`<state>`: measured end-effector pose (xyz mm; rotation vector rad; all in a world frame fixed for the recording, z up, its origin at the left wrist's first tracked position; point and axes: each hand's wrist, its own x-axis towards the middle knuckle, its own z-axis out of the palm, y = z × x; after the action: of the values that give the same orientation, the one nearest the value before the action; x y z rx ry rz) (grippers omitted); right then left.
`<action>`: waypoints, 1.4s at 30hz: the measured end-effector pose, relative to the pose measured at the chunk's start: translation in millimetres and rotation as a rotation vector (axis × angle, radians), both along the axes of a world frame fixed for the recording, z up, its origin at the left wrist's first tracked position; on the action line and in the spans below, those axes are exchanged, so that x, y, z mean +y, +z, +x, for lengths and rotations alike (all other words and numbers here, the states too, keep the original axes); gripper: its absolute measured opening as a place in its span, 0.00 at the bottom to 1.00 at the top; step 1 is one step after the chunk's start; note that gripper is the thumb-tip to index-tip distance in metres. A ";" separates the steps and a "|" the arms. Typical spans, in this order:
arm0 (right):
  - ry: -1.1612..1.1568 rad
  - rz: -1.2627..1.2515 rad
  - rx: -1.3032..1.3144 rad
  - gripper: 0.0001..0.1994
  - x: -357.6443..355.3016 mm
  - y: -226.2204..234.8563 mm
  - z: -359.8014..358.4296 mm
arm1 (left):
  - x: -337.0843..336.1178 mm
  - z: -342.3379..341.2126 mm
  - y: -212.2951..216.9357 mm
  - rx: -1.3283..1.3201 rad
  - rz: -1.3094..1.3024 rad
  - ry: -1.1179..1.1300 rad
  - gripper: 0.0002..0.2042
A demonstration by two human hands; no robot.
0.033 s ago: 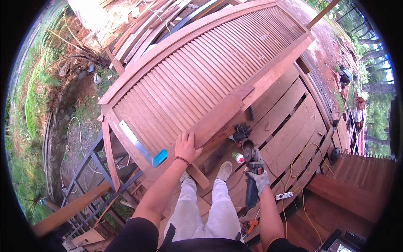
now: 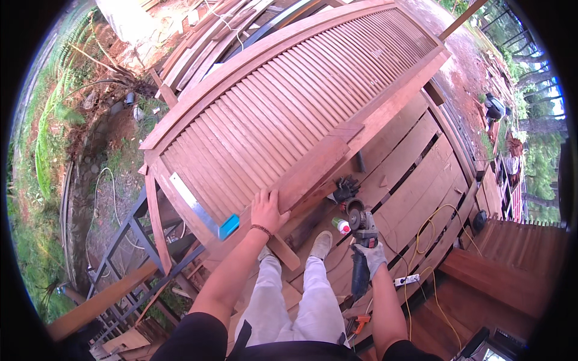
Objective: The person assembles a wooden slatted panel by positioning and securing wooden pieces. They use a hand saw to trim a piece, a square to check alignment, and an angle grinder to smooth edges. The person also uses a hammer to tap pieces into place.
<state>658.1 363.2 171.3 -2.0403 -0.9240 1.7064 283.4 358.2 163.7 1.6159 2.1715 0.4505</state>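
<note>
A long louvered wooden panel point(image 2: 259, 126) with many slats in a frame lies slanted before me. My left hand point(image 2: 268, 213), bare with a dark bracelet, grips its near rail, fingers on top and thumb on the edge side. Low on the right, my right hand point(image 2: 373, 253), in a pale glove, is wrapped round an angle grinder point(image 2: 361, 271). The grinder's disc and guard point(image 2: 355, 213) point away from me, apart from the panel. A try square with a metal blade point(image 2: 195, 198) and turquoise handle point(image 2: 229, 227) lies on the panel's left end.
Dark gloves point(image 2: 346, 188) and a small white-and-green bottle point(image 2: 341, 225) lie on the gapped plank floor point(image 2: 415, 180). A yellow cord point(image 2: 418, 240) runs by a white power strip point(image 2: 407, 280). An orange tool point(image 2: 362, 323) lies near my legs. Metal framing point(image 2: 129, 234) stands left.
</note>
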 end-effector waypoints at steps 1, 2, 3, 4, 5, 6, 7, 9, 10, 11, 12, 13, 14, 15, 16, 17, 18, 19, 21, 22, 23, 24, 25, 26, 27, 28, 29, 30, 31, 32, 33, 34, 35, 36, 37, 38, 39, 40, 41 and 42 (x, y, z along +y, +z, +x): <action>-0.016 0.026 0.034 0.17 9.2 2.5 -11.2 | 5.2 -2.2 0.5 -0.001 -0.011 0.016 0.37; -0.032 0.051 0.068 0.17 18.9 5.4 -21.6 | 10.6 -3.8 1.0 -0.002 -0.022 0.032 0.38; -0.065 0.024 0.094 0.16 25.9 16.7 -30.6 | 12.5 -2.8 2.9 0.020 -0.007 0.030 0.38; -0.066 0.026 0.100 0.16 29.4 15.9 -31.0 | 14.3 -1.4 5.4 0.041 0.009 0.028 0.39; -0.067 0.029 0.105 0.15 31.8 14.6 -30.5 | 16.7 0.7 5.5 0.062 0.025 0.026 0.39; -0.064 0.028 0.116 0.15 36.3 17.2 -35.9 | 19.6 0.3 3.0 0.054 0.036 0.035 0.39; -0.070 0.000 0.125 0.16 39.6 21.2 -39.7 | 24.1 0.5 0.0 0.046 0.048 0.043 0.40; -0.045 0.009 0.082 0.15 42.3 27.4 -46.8 | 32.2 3.1 -2.5 0.038 0.035 0.064 0.40; -0.033 0.014 0.059 0.14 42.9 28.9 -47.5 | 36.0 5.4 -2.1 0.038 0.010 0.076 0.41; -0.035 0.031 0.075 0.14 41.5 29.3 -46.3 | 38.9 7.2 -1.5 0.040 -0.015 0.089 0.41; -0.035 0.051 0.095 0.15 39.4 29.3 -45.8 | 39.5 6.0 -5.2 0.023 -0.009 0.091 0.41; -0.034 0.070 0.116 0.15 38.2 29.1 -45.0 | 38.4 4.0 -9.8 0.007 -0.002 0.093 0.41; -0.030 0.048 0.091 0.15 39.1 28.2 -43.8 | 36.2 3.7 -13.5 -0.009 0.005 0.096 0.41; -0.029 0.023 0.067 0.15 39.0 25.9 -41.4 | 31.9 7.2 -14.3 -0.013 0.013 0.089 0.41; -0.028 -0.002 0.043 0.15 38.5 23.0 -38.8 | 26.1 12.2 -14.5 -0.018 0.021 0.082 0.40; -0.029 0.007 0.042 0.15 36.2 18.6 -35.5 | 21.8 15.9 -15.2 -0.023 0.030 0.076 0.40; -0.033 0.017 0.038 0.16 34.2 16.1 -32.5 | 21.0 19.3 -12.1 -0.028 0.010 0.068 0.39; -0.036 0.028 0.034 0.16 33.2 13.6 -28.8 | 19.9 22.4 -8.3 -0.033 -0.009 0.061 0.39; -0.051 0.018 0.052 0.17 34.8 12.6 -25.3 | 20.6 25.4 -7.2 -0.041 -0.014 0.046 0.39; -0.056 0.011 0.062 0.17 35.7 13.1 -25.3 | 20.9 24.9 -8.7 -0.044 0.001 0.039 0.39; -0.055 0.021 0.063 0.17 36.1 10.8 -23.5 | 21.6 25.1 -10.2 -0.047 0.016 0.031 0.40; -0.055 0.033 0.065 0.17 38.8 10.6 -23.9 | 24.9 25.9 -8.1 -0.049 -0.018 0.029 0.40; -0.054 0.045 0.067 0.17 41.5 10.8 -24.0 | 28.2 26.9 -6.0 -0.052 -0.051 0.028 0.40; -0.072 0.038 0.071 0.17 43.4 11.3 -24.4 | 32.0 27.9 -3.9 -0.055 -0.084 0.027 0.40; -0.085 0.031 0.076 0.17 50.3 23.5 -36.0 | 37.0 28.2 -0.5 -0.043 -0.063 0.026 0.40; -0.099 0.025 0.077 0.17 57.2 30.9 -42.3 | 43.9 30.4 3.3 -0.036 -0.041 0.025 0.40; -0.071 0.031 0.064 0.17 63.0 30.3 -43.0 | 51.1 32.5 4.7 -0.028 -0.018 0.026 0.39; -0.038 0.033 0.053 0.18 67.6 29.1 -44.6 | 56.7 33.6 2.6 0.001 0.013 0.025 0.39; -0.003 0.036 0.042 0.19 72.9 28.6 -46.9 | 62.9 34.6 -0.5 0.031 0.043 0.026 0.39; -0.011 0.027 0.056 0.19 78.8 28.4 -50.0 | 67.2 35.3 -2.4 0.061 0.073 0.028 0.39; -0.020 0.014 0.065 0.19 83.8 29.1 -53.2 | 67.9 37.4 -3.7 0.078 0.061 0.011 0.39; -0.028 0.000 0.074 0.19 89.2 29.6 -56.0 | 67.9 39.0 -4.5 0.095 0.048 -0.004 0.39; -0.033 -0.004 0.077 0.18 95.3 29.8 -58.7 | 67.8 39.8 -5.2 0.113 0.035 -0.019 0.39; -0.038 -0.010 0.081 0.17 101.7 29.6 -61.6 | 68.4 39.6 -5.1 0.099 0.003 -0.023 0.38; -0.043 -0.016 0.085 0.16 107.3 29.4 -64.2 | 69.0 39.1 -4.9 0.085 -0.029 -0.026 0.38; -0.048 -0.021 0.090 0.15 110.9 29.5 -65.8 | 68.6 38.5 -4.0 0.072 -0.060 -0.029 0.38; -0.028 0.012 0.073 0.15 113.7 23.6 -66.3 | 68.9 38.0 -2.8 0.066 -0.061 -0.027 0.37; -0.017 0.005 0.075 0.15 117.2 19.7 -65.0 | 69.1 37.4 -1.4 0.061 -0.061 -0.027 0.37; -0.007 -0.002 0.076 0.14 121.5 15.8 -63.7 | 69.4 36.8 -0.4 0.056 -0.062 -0.026 0.36; 0.001 -0.010 0.079 0.14 125.1 13.3 -63.8 | 69.4 36.6 -0.2 0.049 -0.064 -0.025 0.36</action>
<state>594.3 488.3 184.6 -1.9635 -0.8935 1.7820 319.9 427.6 163.5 1.6343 2.1756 0.3342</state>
